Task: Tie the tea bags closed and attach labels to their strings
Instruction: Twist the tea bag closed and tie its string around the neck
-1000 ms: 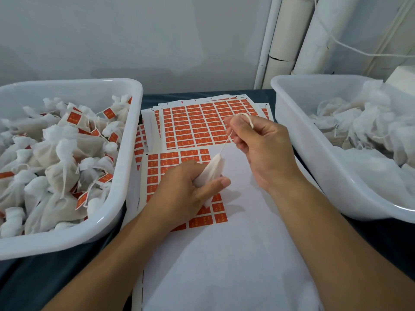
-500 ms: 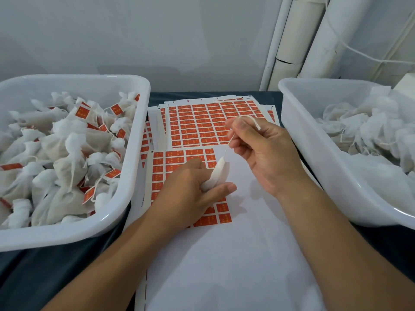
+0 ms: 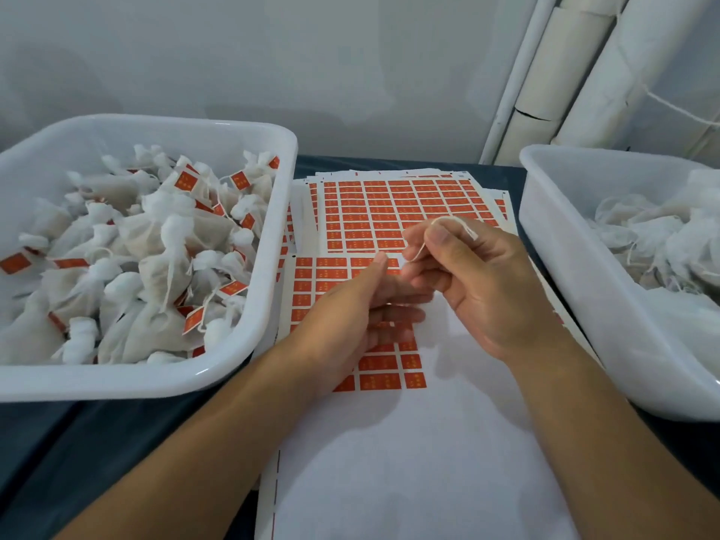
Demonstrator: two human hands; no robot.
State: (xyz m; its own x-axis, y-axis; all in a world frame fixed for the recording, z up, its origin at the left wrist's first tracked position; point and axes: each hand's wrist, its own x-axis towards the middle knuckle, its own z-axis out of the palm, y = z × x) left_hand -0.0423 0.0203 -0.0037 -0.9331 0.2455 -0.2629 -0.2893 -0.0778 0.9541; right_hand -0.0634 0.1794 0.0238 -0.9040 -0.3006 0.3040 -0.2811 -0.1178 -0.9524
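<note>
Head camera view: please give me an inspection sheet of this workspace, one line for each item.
Surface: dark table, middle covered by label sheets.
Job's things: left tub holds tied, labelled tea bags; right tub holds unlabelled bags; orange label sheets; front sheet mostly peeled.
Clutter: nothing seen.
Grips: right hand pinches a string; left hand fingers loosely curled, bag not visible.
Cables: a white cord at the pipes.
Surroundings: pale wall, white pipes.
</note>
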